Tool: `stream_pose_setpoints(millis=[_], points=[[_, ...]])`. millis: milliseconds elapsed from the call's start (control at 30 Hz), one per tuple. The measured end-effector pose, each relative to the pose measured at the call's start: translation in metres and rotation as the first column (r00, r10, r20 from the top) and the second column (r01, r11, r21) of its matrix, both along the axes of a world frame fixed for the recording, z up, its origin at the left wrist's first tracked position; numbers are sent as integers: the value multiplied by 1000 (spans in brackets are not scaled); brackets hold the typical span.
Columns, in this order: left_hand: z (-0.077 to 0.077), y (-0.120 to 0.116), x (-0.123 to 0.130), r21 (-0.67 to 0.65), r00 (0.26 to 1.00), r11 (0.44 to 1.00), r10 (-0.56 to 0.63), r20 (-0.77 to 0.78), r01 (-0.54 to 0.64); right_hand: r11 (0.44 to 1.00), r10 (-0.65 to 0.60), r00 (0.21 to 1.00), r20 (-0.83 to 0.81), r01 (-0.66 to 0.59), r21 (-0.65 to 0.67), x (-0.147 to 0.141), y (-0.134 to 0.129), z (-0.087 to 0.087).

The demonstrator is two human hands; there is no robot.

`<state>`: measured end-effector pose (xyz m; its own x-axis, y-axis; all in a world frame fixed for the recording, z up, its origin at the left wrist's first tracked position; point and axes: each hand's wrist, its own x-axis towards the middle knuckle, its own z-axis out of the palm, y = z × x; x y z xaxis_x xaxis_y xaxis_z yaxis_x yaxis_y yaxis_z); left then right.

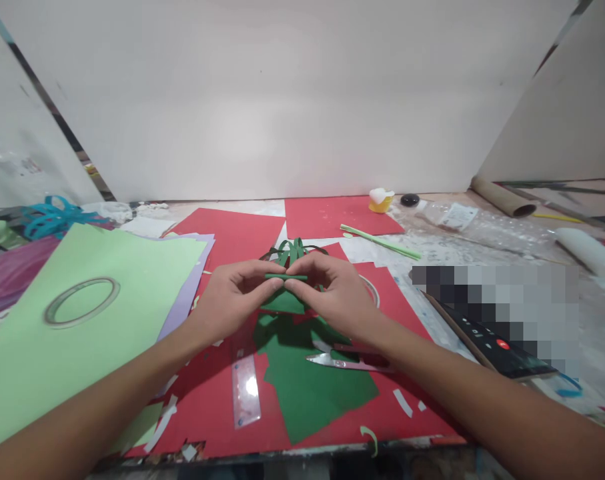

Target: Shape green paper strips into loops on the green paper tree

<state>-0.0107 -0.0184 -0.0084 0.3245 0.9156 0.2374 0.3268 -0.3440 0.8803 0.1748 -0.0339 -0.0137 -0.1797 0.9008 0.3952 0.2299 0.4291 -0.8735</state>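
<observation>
My left hand (237,293) and my right hand (335,293) meet over the middle of the table, and both pinch a dark green paper piece (285,277) between thumbs and fingertips. Cut green strips (291,251) fan up behind it, and a green flap hangs below the fingers. Under the hands lies a larger dark green paper sheet (307,387) on red paper (217,393). Scissors (347,360) rest on the green sheet just below my right wrist. A clear ruler (245,387) lies by my left forearm.
A light green sheet (57,347) with a tape ring (81,301) covers the left side. A phone (492,347) lies at the right. A green stick (379,241), a yellow cup (381,200), a cardboard tube (499,197) and clear plastic wrap sit at the back right. White boards wall the table.
</observation>
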Motion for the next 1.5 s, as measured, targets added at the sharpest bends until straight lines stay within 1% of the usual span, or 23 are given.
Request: stream_pose_setpoints(millis=[167, 367, 533, 633, 800, 1000, 1200, 1400, 1500], points=[[1, 0, -1, 23, 999, 999, 37, -36, -36, 1000, 21, 1000, -11, -21, -10, 0, -1, 1], [4, -2, 0, -1, 999, 999, 32, -34, -32, 998, -49, 998, 40, 48, 38, 0, -2, 3], [3, -1, 0, 35, 996, 998, 62, -59, -60, 999, -16, 1000, 23, 15, 30, -1, -2, 1], [2, -1, -1, 38, 997, 998, 60, -53, -58, 1000, -16, 1000, 20, 16, 24, -1, -1, 1], [3, -1, -1, 24, 997, 999, 48, -56, -47, 998, -41, 999, 34, 39, 50, 0, -2, 1], [2, -1, -1, 50, 996, 997, 70, -63, -67, 1000, -16, 1000, 10, 15, 27, -1, -2, 0], [0, 1, -2, 44, 998, 999, 32, -61, -29, 999, -28, 1000, 11, 28, 39, -1, -2, 1], [0, 1, -2, 56, 996, 997, 63, -59, -60, 1000, -15, 1000, -7, 15, 13, -2, -3, 1], [1, 1, -2, 54, 997, 997, 49, -57, -46, 999, -32, 999, 7, 32, 38, -2, -3, 1]])
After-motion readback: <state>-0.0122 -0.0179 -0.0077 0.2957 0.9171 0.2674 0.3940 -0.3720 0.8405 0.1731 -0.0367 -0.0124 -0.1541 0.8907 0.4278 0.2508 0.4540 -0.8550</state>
